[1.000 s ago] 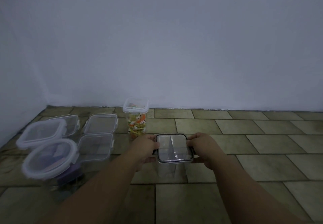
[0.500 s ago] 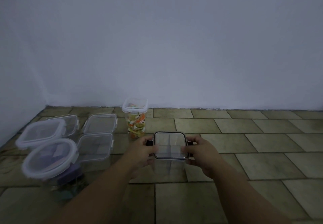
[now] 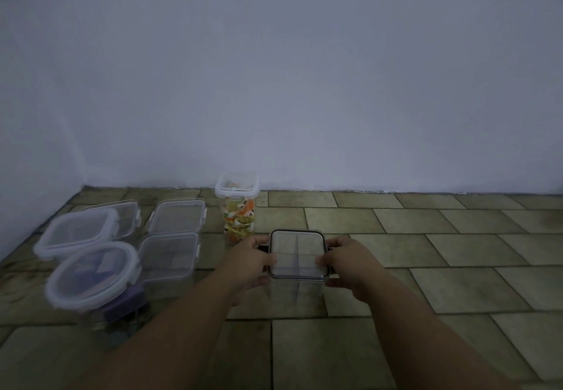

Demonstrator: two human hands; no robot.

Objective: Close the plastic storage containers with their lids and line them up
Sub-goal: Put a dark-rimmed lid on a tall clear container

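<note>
A tall clear square container [image 3: 294, 290] with a black-rimmed lid [image 3: 298, 252] stands on the tiled floor in the middle. My left hand [image 3: 249, 260] grips its left side, thumb on the lid edge. My right hand [image 3: 347, 263] grips the right side the same way. Behind it stands a lidded tall container [image 3: 238, 204] filled with colourful pieces. At the left are a round lidded container [image 3: 91, 277], a square lidded one [image 3: 76, 229], and two clear rectangular boxes [image 3: 170, 257] [image 3: 178, 216].
A plain wall rises behind the floor, with a corner at the far left. Bare floor tiles [image 3: 441, 252] stretch to the right of the hands and toward me.
My thumbs have shifted from the lid's side clips onto its top edge, and the hands have slid slightly nearer. The container stays in the same spot.
</note>
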